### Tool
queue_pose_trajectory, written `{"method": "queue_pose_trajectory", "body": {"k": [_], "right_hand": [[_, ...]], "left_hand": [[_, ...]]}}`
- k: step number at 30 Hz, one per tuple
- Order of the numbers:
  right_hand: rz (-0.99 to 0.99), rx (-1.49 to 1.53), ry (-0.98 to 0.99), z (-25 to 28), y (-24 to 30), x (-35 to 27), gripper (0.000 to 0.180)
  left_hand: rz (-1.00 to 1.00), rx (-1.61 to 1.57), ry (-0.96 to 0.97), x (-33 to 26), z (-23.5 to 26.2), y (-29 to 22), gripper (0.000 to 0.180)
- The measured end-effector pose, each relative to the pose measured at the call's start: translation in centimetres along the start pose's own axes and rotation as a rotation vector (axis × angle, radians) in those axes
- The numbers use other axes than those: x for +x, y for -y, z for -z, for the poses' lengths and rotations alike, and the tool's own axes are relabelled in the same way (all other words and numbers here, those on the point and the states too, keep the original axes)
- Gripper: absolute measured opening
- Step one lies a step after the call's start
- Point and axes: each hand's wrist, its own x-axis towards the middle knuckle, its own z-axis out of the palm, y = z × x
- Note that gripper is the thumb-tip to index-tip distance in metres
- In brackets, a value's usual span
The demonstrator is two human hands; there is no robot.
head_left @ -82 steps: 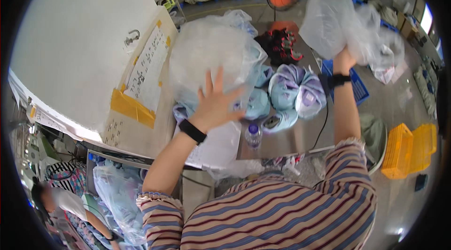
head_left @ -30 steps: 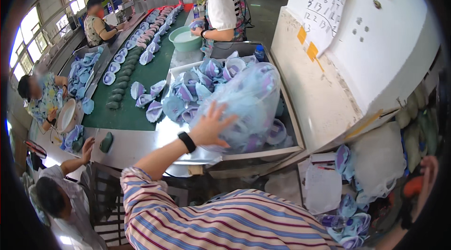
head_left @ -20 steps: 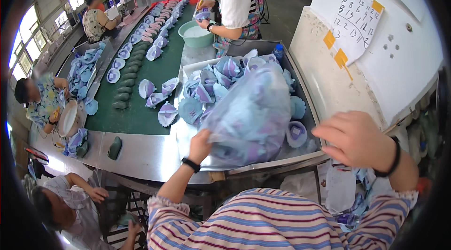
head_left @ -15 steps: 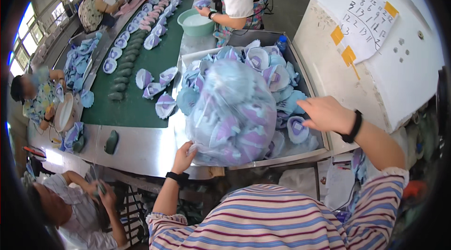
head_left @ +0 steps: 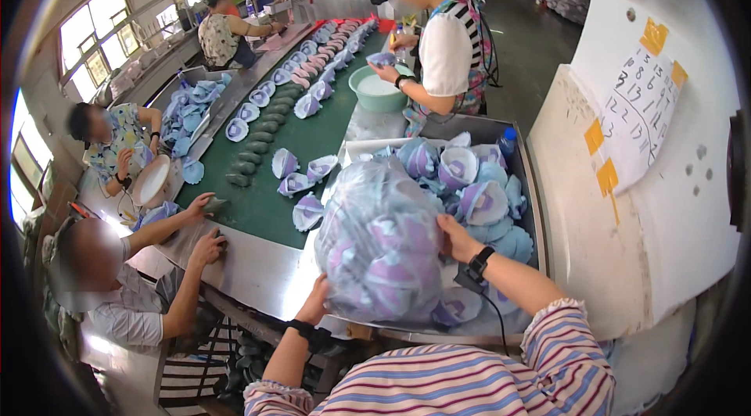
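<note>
A full clear plastic bag [head_left: 379, 248] stands in front of me, with blue and purple cupped pieces, like shoe uppers, showing through it. My left hand [head_left: 314, 302] grips the film at its lower left side, the fingertips partly hidden against the bag. On the opposite side my right hand [head_left: 458, 238] holds the bag, thumb up and fingers curled against it. Loose blue and purple uppers [head_left: 483, 203] lie heaped in the metal-rimmed tray [head_left: 540, 248] behind and to the right of the bag.
A green conveyor belt [head_left: 274, 173] carries rows of uppers and dark green foot-shaped lasts [head_left: 249, 156]. Several co-workers sit or stand around it. Across the belt are a green basin [head_left: 379, 91] and a blue-capped bottle [head_left: 508, 141]. A white board [head_left: 626, 205] rises at right.
My right hand has come left from over the tray onto the bag's right side. The view has shifted. At lower left, a co-worker's hands have moved to the belt's edge with a dark last.
</note>
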Motion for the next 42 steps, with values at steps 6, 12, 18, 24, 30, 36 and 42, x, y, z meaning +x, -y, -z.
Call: {"method": "queue_pose_trajectory", "body": {"k": [6, 12, 18, 24, 30, 36, 42], "right_hand": [[0.016, -0.277, -0.015, -12.3, 3.7, -2.0, 0.054], [0.611, -0.771, 0.620, -29.3, 5.3, -4.9, 0.047], [0.726, -0.978, 1.197, -33.5, -1.1, -5.6, 0.042], [0.145, -1.252, 0.923, -22.5, -1.5, -3.1, 0.040], [0.634, -1.658, 0.645, -21.0, -0.2, -3.1, 0.053], [0.387, -1.440, 0.220, -14.1, 3.0, 0.1, 0.057], [0.362, -1.150, 0.049, -11.4, 3.4, 2.5, 0.062]], "left_hand": [[-0.194, -0.105, -0.164, 0.9, 0.0, 0.7, 0.059], [-0.124, 0.008, -0.193, -0.3, 4.5, 5.2, 0.055], [-0.042, 0.106, -0.285, -6.1, 15.7, 10.7, 0.051], [-0.149, -0.202, -0.486, -11.7, 11.2, 3.6, 0.062], [-0.141, 0.033, -0.379, -10.5, 7.1, 0.3, 0.079], [-0.267, 0.410, -0.182, -2.9, 1.4, -4.8, 0.095], [-0.248, 0.400, -0.134, -0.7, 0.3, -1.5, 0.103]]}}
